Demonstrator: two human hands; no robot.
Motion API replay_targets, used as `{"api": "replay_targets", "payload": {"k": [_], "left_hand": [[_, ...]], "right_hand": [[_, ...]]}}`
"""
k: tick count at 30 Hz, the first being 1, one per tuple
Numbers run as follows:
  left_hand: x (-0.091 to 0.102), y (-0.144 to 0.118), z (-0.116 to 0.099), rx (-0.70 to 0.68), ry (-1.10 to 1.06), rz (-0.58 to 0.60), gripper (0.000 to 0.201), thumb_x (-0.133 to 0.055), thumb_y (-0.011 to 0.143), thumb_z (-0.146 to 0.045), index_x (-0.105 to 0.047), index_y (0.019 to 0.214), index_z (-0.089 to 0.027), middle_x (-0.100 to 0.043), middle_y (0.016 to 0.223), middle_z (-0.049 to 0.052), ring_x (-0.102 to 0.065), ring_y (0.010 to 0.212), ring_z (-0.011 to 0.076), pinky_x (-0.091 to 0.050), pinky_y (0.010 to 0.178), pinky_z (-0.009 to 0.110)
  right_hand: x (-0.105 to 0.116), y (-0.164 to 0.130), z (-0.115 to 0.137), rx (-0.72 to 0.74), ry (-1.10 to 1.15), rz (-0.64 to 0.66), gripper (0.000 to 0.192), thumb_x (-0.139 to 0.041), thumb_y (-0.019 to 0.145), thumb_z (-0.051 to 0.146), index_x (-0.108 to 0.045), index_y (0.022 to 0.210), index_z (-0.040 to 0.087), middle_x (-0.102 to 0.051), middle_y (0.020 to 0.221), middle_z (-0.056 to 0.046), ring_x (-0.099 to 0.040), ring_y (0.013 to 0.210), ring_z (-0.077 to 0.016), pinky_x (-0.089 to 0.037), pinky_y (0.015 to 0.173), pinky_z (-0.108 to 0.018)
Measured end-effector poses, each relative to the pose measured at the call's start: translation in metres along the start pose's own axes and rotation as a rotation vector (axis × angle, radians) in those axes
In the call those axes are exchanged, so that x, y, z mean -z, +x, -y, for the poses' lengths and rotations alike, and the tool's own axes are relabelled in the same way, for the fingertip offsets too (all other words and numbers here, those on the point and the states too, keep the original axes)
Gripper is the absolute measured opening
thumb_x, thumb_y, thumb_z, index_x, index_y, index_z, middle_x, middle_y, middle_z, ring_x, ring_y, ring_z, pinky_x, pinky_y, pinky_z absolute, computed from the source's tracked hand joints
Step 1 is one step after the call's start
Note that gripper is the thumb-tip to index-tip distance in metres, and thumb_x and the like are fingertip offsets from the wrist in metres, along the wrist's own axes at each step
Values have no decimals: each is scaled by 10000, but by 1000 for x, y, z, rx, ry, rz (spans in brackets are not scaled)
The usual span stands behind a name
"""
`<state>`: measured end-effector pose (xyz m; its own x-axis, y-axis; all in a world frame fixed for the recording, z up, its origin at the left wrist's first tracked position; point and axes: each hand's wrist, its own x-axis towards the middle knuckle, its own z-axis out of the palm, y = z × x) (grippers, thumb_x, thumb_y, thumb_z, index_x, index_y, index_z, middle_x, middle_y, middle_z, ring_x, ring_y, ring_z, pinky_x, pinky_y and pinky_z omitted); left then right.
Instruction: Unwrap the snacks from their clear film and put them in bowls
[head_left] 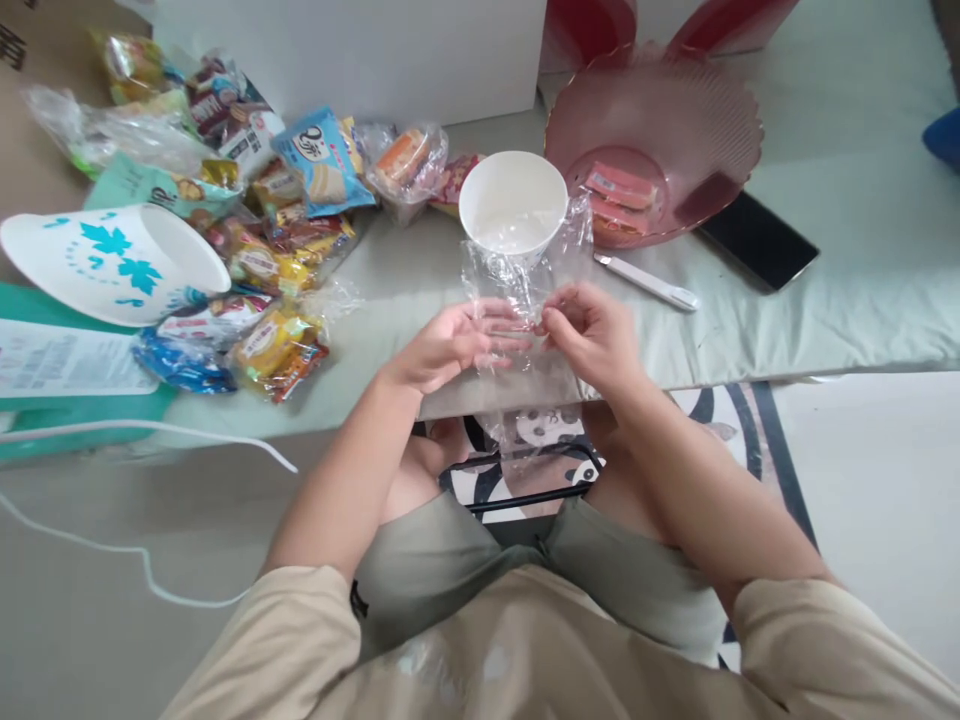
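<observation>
The pale green cloth-covered counter (847,160) drops away right at the wrists, its near edge running across at six o'clock, with open cloth off at three and a narrower gap at ten, between the left arm and a heaped pile of glossy, many-coloured snack packets (322,160). A big white box (352,50) walls off eleven o'clock. Now to the hands, close together in the middle: the left hand (469,345) is loosely spread, fingers out against a clear, crinkled plastic film (525,285), while the right hand (589,325) has thumb and fingers pinched narrow on that same film. It shines, all creases, climbing to twelve o'clock and trailing past the edge at six. Just beyond sits a smooth, round white bowl (514,190), upright, film overlapping its front; whether they touch, I can't tell. At one o'clock, a translucent pink ribbed bowl with a wavy gilded rim (682,110) cradles flat reddish packets (621,190). Two o'clock: a slim white-handled tool (652,285), then a flat black phone (761,240). And at ten, a white tapered tub with teal leaves (127,260) lies on its side against the wrappers.
</observation>
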<state>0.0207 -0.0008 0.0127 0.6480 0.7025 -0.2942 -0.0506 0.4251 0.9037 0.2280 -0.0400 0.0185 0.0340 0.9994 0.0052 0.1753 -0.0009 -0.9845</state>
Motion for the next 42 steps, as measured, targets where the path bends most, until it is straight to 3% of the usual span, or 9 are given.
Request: {"api": "replay_targets", "payload": {"k": [4, 8, 12, 18, 24, 28, 31, 36, 42], "left_hand": [[1, 5, 6, -119, 338, -251, 350, -753, 809, -487, -668, 911, -163, -780, 1002, 93, -768, 797, 190, -594, 681, 278], [13, 4, 8, -160, 346, -201, 371, -737, 835, -480, -625, 1053, -202, -775, 905, 39, -741, 667, 143, -570, 588, 233], [19, 0, 7, -175, 307, -146, 302, -764, 817, -421, -644, 993, -208, -724, 726, 3, -675, 560, 132, -518, 513, 235], [24, 2, 7, -344, 316, -338, 95, -667, 768, -251, -714, 705, -198, -732, 789, 45, -679, 778, 168, -550, 705, 291], [26, 3, 6, -416, 328, -407, 198, -697, 785, -367, -665, 704, -189, -696, 802, 56, -661, 804, 178, -553, 759, 320], [18, 0, 4, -433, 192, -429, 409, -856, 671, -368, -610, 977, -255, -702, 956, 5, -695, 803, 151, -569, 770, 314], [12, -2, 4, -273, 41, -287, 609, -890, 646, -400, -586, 1160, -282, -738, 1076, 35, -749, 897, 202, -595, 807, 348], [8, -2, 3, -123, -17, -214, 430, -846, 698, -419, -672, 1014, -186, -786, 926, 76, -775, 903, 249, -617, 775, 354], [12, 0, 3, -153, 137, -268, 269, -764, 762, -364, -697, 972, -210, -683, 605, -21, -638, 490, 138, -483, 461, 241]], "right_hand": [[7, -4, -7, 82, -85, 54, 254, -702, 830, 392, -624, 988, 209, -746, 879, -17, -601, 555, -93, -468, 521, -243], [10, -1, -15, 41, -122, 203, 185, -657, 858, 366, -694, 954, 212, -704, 749, -5, -555, 522, -106, -454, 541, -271], [11, 2, -14, 165, -74, 57, 246, -694, 844, 475, -701, 760, 244, -724, 970, -69, -660, 847, -206, -539, 755, -363], [15, 1, -16, 166, 5, -64, 234, -660, 844, 449, -683, 735, 242, -654, 1162, -79, -612, 1145, -281, -533, 916, -438], [14, 2, -30, 21, 167, -8, 501, -647, 835, 545, -520, 1276, 343, -541, 1402, -57, -691, 941, -190, -585, 785, -367], [6, -2, -31, -29, 146, 38, 828, -821, 740, 471, -368, 1422, 352, -663, 1177, -50, -660, 765, -146, -585, 746, -333], [2, -1, -29, -7, 170, -31, 771, -799, 782, 494, -396, 1424, 352, -703, 1009, -19, -648, 746, -151, -575, 730, -322], [4, 0, -21, -64, 182, 105, 447, -757, 801, 544, -621, 1119, 261, -718, 921, -16, -658, 764, -151, -552, 702, -299], [6, -8, -14, -53, 42, 87, 264, -642, 890, 460, -688, 1039, 247, -600, 614, 44, -560, 563, -128, -488, 606, -284]]}}
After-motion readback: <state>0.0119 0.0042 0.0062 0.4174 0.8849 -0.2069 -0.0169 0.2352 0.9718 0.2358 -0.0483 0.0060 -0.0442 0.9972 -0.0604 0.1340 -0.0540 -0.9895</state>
